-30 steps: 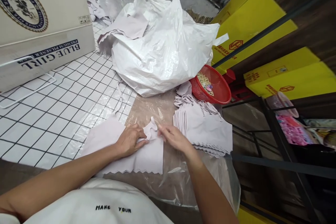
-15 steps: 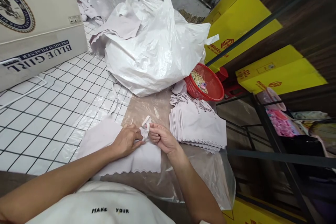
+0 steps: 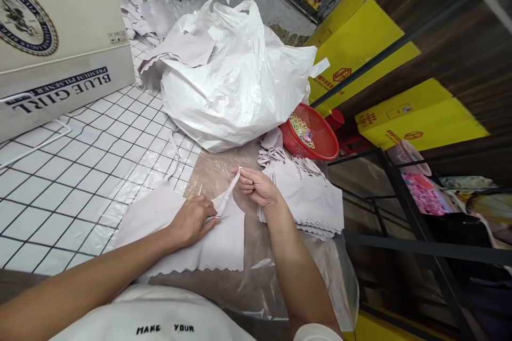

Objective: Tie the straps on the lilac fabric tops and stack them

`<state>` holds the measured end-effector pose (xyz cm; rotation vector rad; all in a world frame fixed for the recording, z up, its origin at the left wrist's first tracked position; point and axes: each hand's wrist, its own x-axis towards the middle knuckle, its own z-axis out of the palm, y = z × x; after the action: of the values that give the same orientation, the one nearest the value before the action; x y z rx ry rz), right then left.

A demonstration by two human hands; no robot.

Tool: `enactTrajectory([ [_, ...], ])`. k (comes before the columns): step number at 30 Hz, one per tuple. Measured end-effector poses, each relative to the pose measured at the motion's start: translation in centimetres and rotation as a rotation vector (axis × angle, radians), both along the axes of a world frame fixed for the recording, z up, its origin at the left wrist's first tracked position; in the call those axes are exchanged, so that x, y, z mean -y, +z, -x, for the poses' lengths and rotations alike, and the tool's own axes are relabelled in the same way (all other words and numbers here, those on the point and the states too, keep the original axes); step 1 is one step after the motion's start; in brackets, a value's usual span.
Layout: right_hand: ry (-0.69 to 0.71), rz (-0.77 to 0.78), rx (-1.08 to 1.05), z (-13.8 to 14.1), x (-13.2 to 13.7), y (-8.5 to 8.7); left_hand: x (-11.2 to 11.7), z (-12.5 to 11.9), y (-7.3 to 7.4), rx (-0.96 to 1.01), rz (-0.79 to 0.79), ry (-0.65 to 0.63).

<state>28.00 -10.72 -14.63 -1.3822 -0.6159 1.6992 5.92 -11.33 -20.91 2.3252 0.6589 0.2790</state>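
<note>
A pale lilac fabric piece (image 3: 160, 213) with a scalloped lower edge lies flat before me. My left hand (image 3: 194, 219) rests on it, thumb and fingers closed on the cloth at the base of a narrow strap (image 3: 229, 193). The strap's upper end is pinched between the thumb and fingers of my right hand (image 3: 255, 185), which pulls it taut, up and to the right. Beside my right hand sits a neat stack of similar lilac pieces (image 3: 308, 192), their straps bunched at the top.
A big white plastic bag (image 3: 236, 80) stands behind, lilac cloth spilling from it. To its right is a red basket (image 3: 326, 136) with small items. A beer carton (image 3: 80, 26) stands at left on the grid-patterned tablecloth (image 3: 92, 170). Black rack bars (image 3: 420, 250) and yellow boxes (image 3: 372, 42) line the right.
My right hand has moved up and slightly right, drawing the looped strap out straight. My left hand stays on the cloth. The camera view has shifted slightly.
</note>
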Motion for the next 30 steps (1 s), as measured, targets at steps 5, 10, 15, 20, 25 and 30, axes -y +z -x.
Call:
enactTrajectory([
  [5,0.11,0.016,0.384,-0.7,-2.0,-1.2,0.3,-0.2,-0.2,0.014,0.021,0.057],
  [10,0.063,-0.043,0.705,0.0,-2.9,-3.8,0.9,-0.2,-1.2,0.076,0.002,0.155],
  [15,-0.027,-0.097,0.969,0.8,-2.6,-5.4,1.2,-0.3,-1.8,0.066,-0.169,0.176],
  [20,-0.056,-0.172,1.23,1.7,-1.6,-5.3,1.5,-1.0,-2.0,-0.063,-0.294,0.069],
  [25,-0.134,-0.369,1.325,3.4,-1.7,-4.2,1.2,-0.8,-0.5,0.017,-0.224,0.053],
  [30,0.151,-0.272,0.826,8.3,-4.0,-3.2,-2.0,4.1,2.3,0.093,-0.13,0.266],
])
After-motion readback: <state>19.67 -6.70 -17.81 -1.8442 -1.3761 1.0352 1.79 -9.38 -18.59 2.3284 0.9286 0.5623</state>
